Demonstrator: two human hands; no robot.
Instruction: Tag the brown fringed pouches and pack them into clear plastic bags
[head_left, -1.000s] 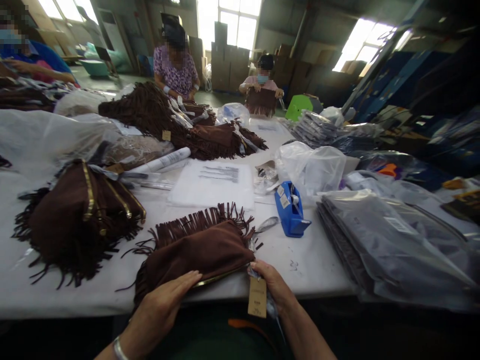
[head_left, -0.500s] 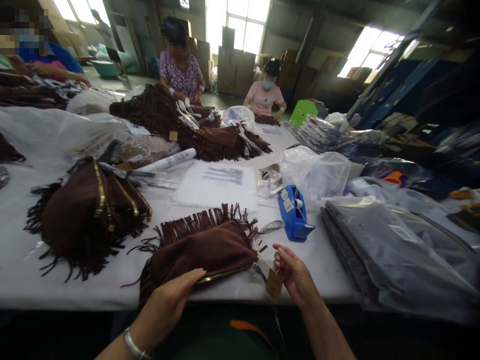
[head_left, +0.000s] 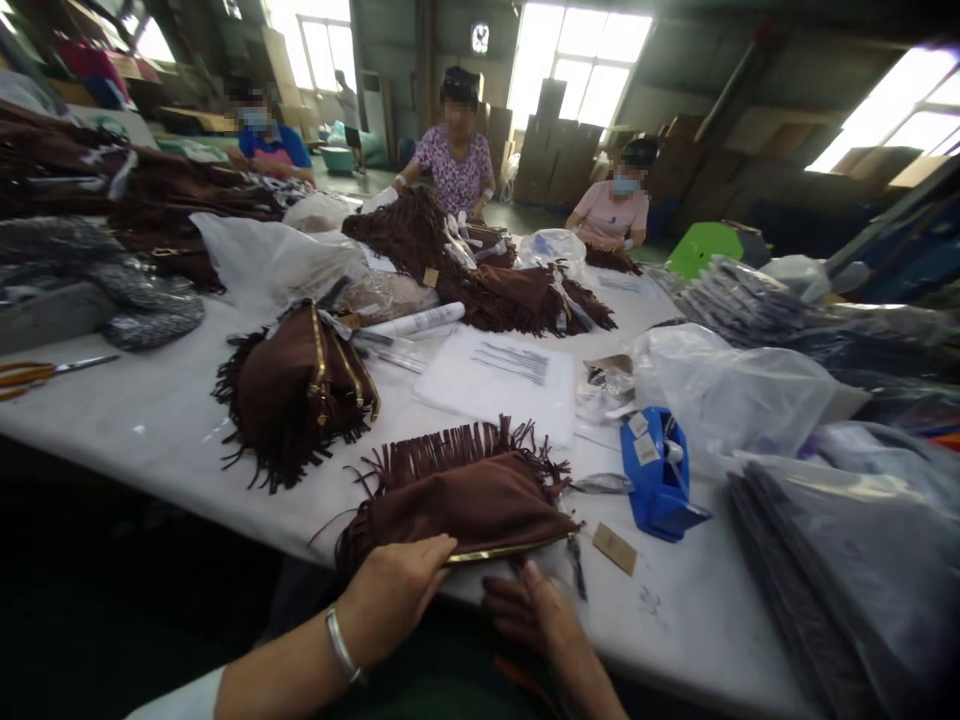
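A brown fringed pouch with a gold zipper lies at the table's front edge, its fringe pointing away from me. My left hand grips its near left edge, fingers together on top and the thumb hidden. Just below the zipper is my right hand, thumb apart from stretched fingers and nothing visible in it; whether it touches the pouch I cannot tell. Right of the pouch, a tan paper tag rests on the table. Past it stands a blue tape dispenser.
Another brown fringed bag stands at left, with scissors farther left. White sheets lie behind the pouch. Plastic-wrapped dark goods lie at right. More fringed bags are piled behind. Several people work across the table.
My right hand has let go of the tan tag and moved left below the zipper. The tag now lies on the table. The view has turned left.
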